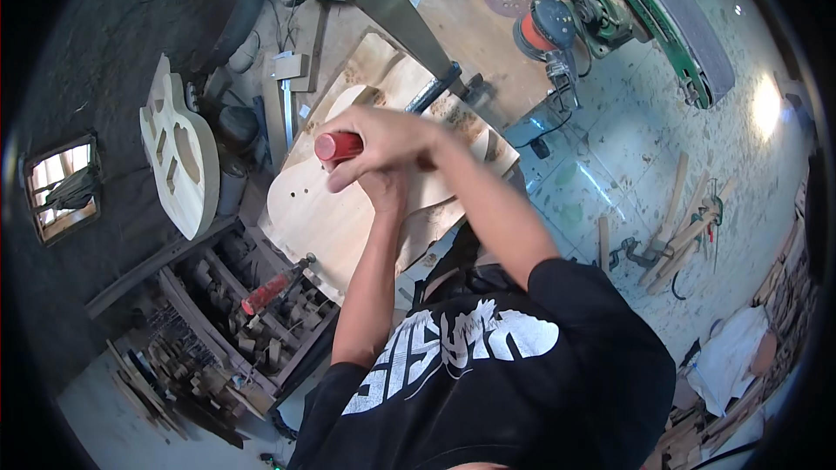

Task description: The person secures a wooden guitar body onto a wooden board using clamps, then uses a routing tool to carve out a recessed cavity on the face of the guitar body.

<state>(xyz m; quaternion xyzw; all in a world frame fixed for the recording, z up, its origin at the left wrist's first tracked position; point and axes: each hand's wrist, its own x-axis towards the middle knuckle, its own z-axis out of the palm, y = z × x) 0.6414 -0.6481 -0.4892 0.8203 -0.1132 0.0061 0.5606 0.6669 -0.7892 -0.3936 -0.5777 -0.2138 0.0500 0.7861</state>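
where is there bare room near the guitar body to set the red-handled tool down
Bare bench top lies between the grey blade and the orange sander. Around the guitar body, the left edge and the bin of scraps are crowded.

You are gripping red-handled tool (340, 146) with right hand (387, 135), left hand (387, 184) underneath, over pale wooden guitar body (326, 218) on bench (470, 26).
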